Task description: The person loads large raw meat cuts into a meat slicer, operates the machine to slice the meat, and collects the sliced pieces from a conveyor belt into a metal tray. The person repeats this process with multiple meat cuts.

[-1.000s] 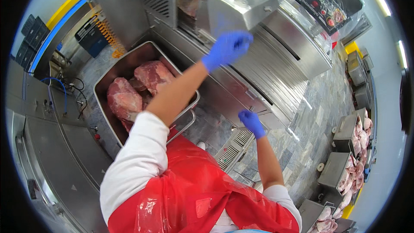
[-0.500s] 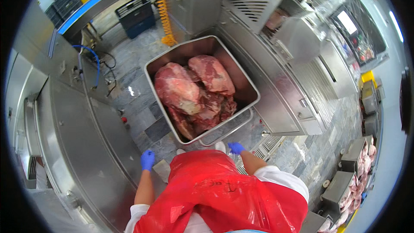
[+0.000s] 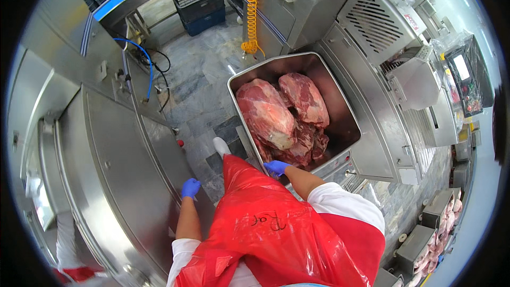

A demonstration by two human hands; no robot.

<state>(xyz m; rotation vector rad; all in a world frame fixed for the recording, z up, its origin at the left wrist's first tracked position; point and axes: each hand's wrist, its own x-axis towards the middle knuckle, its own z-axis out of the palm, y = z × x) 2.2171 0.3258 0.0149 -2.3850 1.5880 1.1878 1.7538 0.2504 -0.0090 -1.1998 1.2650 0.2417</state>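
My left hand (image 3: 190,187), in a blue glove, hangs beside the steel cabinet with its fingers curled in and nothing visible in it. My right hand (image 3: 277,168), also blue-gloved, is at the near edge of a deep square steel tub (image 3: 345,101). Its fingers look stretched out, overlapping the rim; whether they touch it cannot be told. In the tub lie large pieces of raw red meat (image 3: 265,111), with another big piece (image 3: 305,98) beside them and smaller dark cuts underneath.
A long steel cabinet (image 3: 106,165) runs along my left. To the right stands a steel machine (image 3: 372,21) with a slotted guard. Ahead are black crates (image 3: 199,8), a coiled orange hose (image 3: 252,16) and a blue hose (image 3: 151,69). Trays of meat (image 3: 414,244) line the far right.
The view has shifted, and the tub now appears farther right. I have stepped forward along its left side, a white boot showing. My right hand has come up to the tub's near rim.
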